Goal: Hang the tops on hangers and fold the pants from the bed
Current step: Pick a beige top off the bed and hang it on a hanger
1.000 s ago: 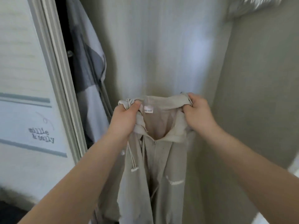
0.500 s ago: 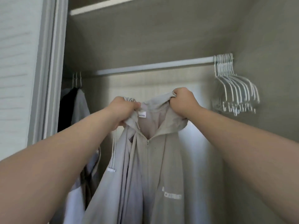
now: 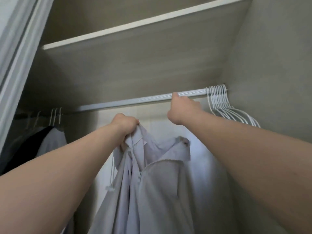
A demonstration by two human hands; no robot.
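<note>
A pale grey zip-up hoodie (image 3: 160, 191) with white drawstrings hangs from my left hand (image 3: 125, 125), which grips it by the collar and hood edge. Its right shoulder droops free. My right hand (image 3: 184, 107) holds nothing; it is raised just under the white closet rod (image 3: 126, 103), thumb at the rod, fingers pointing right. A bunch of several empty white hangers (image 3: 219, 102) hangs at the rod's right end, a short way right of my right hand.
At the rod's left end hang a white garment (image 3: 52, 142) and a black garment (image 3: 22, 152) on white hangers. A shelf (image 3: 135, 26) runs above the rod. The closet door frame (image 3: 15, 61) stands at the left; the side wall (image 3: 273, 81) closes the right.
My right hand let go of the hoodie's collar and rose to the rod near the empty hangers. The hoodie now sags from my left hand alone. My view tilted upward.
</note>
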